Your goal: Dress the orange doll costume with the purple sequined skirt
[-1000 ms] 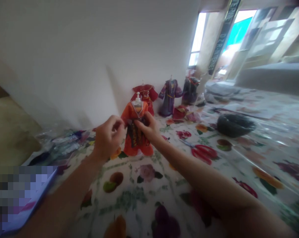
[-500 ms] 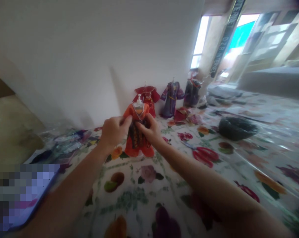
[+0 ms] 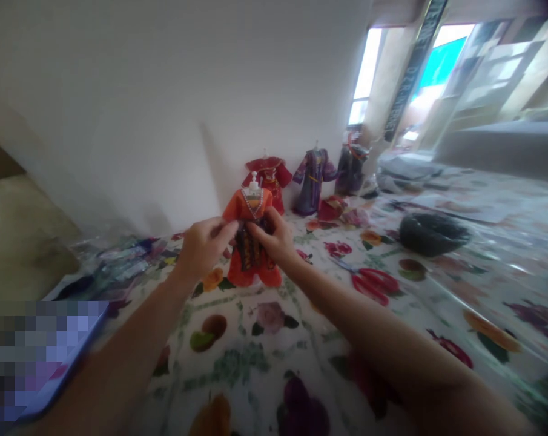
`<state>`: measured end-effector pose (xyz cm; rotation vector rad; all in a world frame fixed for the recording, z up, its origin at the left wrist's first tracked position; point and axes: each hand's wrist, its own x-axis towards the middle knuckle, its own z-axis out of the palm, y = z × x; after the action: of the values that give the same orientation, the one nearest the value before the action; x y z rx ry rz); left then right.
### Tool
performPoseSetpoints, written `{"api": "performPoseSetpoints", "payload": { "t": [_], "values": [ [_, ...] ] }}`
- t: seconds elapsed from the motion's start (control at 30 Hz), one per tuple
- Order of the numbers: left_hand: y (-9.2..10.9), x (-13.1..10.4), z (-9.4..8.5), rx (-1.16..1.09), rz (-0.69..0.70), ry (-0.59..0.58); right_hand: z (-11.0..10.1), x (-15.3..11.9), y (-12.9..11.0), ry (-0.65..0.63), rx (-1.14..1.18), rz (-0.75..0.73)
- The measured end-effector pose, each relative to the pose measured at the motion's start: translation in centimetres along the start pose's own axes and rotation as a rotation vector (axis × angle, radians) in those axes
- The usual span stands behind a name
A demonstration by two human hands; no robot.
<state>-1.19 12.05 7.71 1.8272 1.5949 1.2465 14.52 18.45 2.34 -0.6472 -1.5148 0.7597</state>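
An orange doll outfit [image 3: 254,277] with a beaded V-neck and a dark patterned front stands upright on a white bottle or stand with a pump-like top. On its left side, my left hand [image 3: 203,245] pinches the garment near the waist, thumb and fingers together. My right hand [image 3: 277,237] grips the opposite side at waist height, its thumb over the dark front. What lies between the fingertips is too small to make out clearly.
Behind stand a red outfit [image 3: 277,175], a purple outfit [image 3: 313,181] and a dark outfit [image 3: 350,169]. Red-handled scissors [image 3: 374,283] and a dark bundle [image 3: 432,233] lie right on the floral tablecloth [image 3: 237,378]. Plastic packets [image 3: 123,260] and a tablet-like object [image 3: 80,357] are left.
My left hand has shifted slightly left and down at the outfit's waist, with more of the orange sleeve showing above it. My right hand keeps its hold.
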Motion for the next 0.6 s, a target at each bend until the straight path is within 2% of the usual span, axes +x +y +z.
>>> {"api": "performPoseSetpoints", "payload": {
  "t": [0.2, 0.37, 0.6],
  "values": [
    [0.4, -0.2, 0.3, -0.132, -0.015, 0.020, 0.1, 0.0, 0.2, 0.000, 0.020, -0.017],
    [1.0, 0.4, 0.4, 0.106, 0.026, 0.087, 0.1, 0.0, -0.2, 0.009, -0.011, -0.007],
    [0.9, 0.5, 0.4, 0.255, 0.047, 0.061, 0.1, 0.0, -0.2, 0.016, -0.015, -0.011]
  ]
}}
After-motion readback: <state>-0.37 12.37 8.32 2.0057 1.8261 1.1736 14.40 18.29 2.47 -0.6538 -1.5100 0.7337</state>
